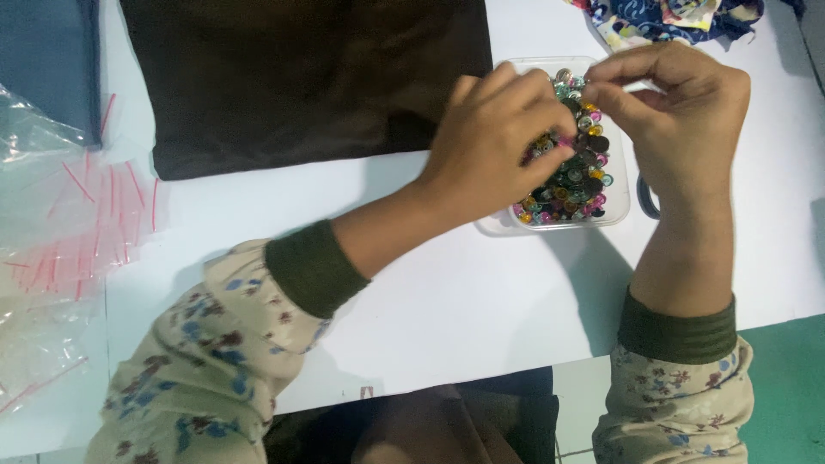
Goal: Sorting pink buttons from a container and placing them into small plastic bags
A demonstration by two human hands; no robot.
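Note:
A clear plastic box [620, 199] full of small colourful buttons or beads [574, 176] stands on the white table [481, 301]. My left hand [494, 137] reaches into the box from the left, fingers curled down among the pieces. My right hand [679, 107] hovers over the box's right side, thumb and forefinger pinched together near the top of the pile. What the pinched fingers hold is too small to make out. Both arms wear floral sleeves with dark green cuffs.
A dark brown cloth [301, 77] lies flat at the back, a blue cloth [47, 60] at the far left. Several clear zip bags with red strips [60, 232] pile at the left. Patterned fabric scraps [662, 19] lie behind the box. Green floor [786, 387] shows at the right.

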